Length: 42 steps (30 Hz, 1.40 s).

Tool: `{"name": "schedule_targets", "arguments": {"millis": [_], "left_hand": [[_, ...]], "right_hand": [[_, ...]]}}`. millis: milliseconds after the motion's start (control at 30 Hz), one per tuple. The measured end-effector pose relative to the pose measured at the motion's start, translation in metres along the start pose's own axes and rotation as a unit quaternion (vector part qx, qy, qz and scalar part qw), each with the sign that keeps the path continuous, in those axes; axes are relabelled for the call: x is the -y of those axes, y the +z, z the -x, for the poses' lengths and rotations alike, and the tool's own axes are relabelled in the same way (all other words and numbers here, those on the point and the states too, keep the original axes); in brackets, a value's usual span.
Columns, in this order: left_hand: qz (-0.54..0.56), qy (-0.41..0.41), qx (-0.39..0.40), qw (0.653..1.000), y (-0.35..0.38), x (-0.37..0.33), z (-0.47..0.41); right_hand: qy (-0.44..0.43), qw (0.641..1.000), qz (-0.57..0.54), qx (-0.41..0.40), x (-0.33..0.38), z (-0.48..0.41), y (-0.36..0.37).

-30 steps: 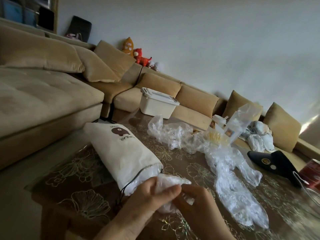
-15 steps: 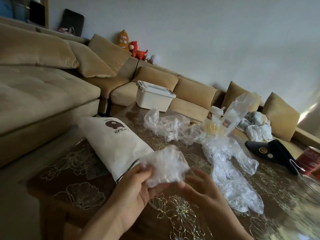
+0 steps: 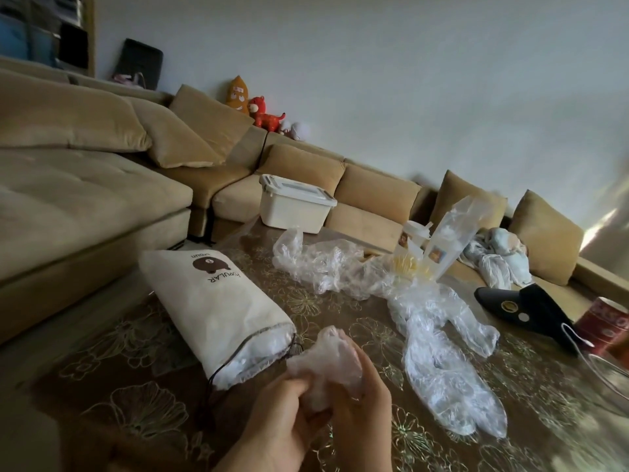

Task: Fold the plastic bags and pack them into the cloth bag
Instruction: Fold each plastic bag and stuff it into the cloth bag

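Right at the table's near edge, the left hand [image 3: 282, 412] and right hand [image 3: 362, 403] both clutch a crumpled plastic bag [image 3: 326, 362], fingers curled into it, just beside the open mouth of the cloth bag [image 3: 218, 311] lying on its side on the table [image 3: 136, 403]. Beyond, loose plastic bags [image 3: 425, 328] sprawl across the middle. Farther back, a white lidded box [image 3: 294, 207] sits by the tan sofa [image 3: 85, 199].

Left hand [image 3: 282, 417] and right hand [image 3: 362, 400] are pressing together low centre, fingers curling, both gripping one crumpled plastic bag [image 3: 326, 361].
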<state>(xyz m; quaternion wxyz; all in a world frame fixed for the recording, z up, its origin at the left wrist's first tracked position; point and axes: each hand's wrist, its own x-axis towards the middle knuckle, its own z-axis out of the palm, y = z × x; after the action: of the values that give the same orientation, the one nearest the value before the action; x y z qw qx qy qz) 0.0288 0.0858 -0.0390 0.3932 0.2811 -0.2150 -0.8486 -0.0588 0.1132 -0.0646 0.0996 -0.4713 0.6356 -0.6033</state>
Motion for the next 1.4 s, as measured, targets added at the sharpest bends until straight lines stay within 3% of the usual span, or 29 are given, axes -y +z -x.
{"name": "schedule_targets", "arguments": {"millis": [167, 233, 267, 400, 567, 667, 800, 900, 1000, 1100, 1167, 1267, 1333, 1400], "left_hand": [[-0.005, -0.047, -0.003, 0.999, 0.004, 0.000, -0.003], [0.052, -0.054, -0.036, 0.997, 0.006, -0.005, -0.008], [0.003, -0.049, -0.030, 0.998, 0.009, -0.006, -0.008], [-0.063, -0.029, 0.048, 0.996, -0.007, -0.002, 0.004], [-0.125, -0.003, 0.030, 0.992, -0.003, -0.002, 0.003], [-0.131, 0.012, 0.001, 0.991, -0.005, -0.001, 0.001], [-0.089, 0.032, -0.029, 0.995, -0.006, -0.005, -0.002], [-0.087, 0.040, -0.046, 0.994, -0.008, -0.005, -0.002], [-0.202, 0.087, -0.073, 0.973, -0.007, -0.004, 0.003], [-0.395, 0.198, -0.091, 0.893, -0.012, -0.004, 0.006], [-0.530, 0.324, -0.107, 0.777, -0.025, -0.003, 0.006], [-0.629, 0.480, -0.150, 0.593, -0.049, -0.008, -0.004], [-0.693, 0.478, -0.154, 0.517, -0.065, -0.010, -0.012], [-0.740, 0.442, -0.156, 0.482, -0.081, -0.013, -0.022]], "right_hand": [[-0.177, 0.970, 0.163, 0.026, -0.010, 0.002, -0.004], [-0.229, 0.945, 0.227, 0.057, -0.008, 0.002, -0.005], [-0.254, 0.930, 0.254, 0.078, -0.007, 0.001, -0.007], [-0.256, 0.908, 0.284, 0.168, -0.004, 0.001, -0.012], [-0.163, 0.909, 0.246, 0.296, -0.002, -0.003, -0.021], [-0.093, 0.938, 0.101, 0.318, 0.006, -0.003, -0.028], [0.098, 0.971, -0.138, 0.171, 0.014, -0.010, -0.036], [0.234, 0.944, -0.165, 0.166, 0.005, -0.015, -0.030], [0.279, 0.911, -0.216, 0.214, 0.003, -0.010, -0.024], [0.256, 0.923, -0.189, 0.217, 0.003, -0.007, -0.017], [0.264, 0.926, -0.176, 0.203, 0.000, -0.007, -0.010], [0.298, 0.925, -0.168, 0.167, -0.001, -0.011, -0.001], [0.312, 0.922, -0.161, 0.163, -0.001, -0.012, 0.002], [0.326, 0.916, -0.160, 0.168, 0.000, -0.012, 0.006]]}}
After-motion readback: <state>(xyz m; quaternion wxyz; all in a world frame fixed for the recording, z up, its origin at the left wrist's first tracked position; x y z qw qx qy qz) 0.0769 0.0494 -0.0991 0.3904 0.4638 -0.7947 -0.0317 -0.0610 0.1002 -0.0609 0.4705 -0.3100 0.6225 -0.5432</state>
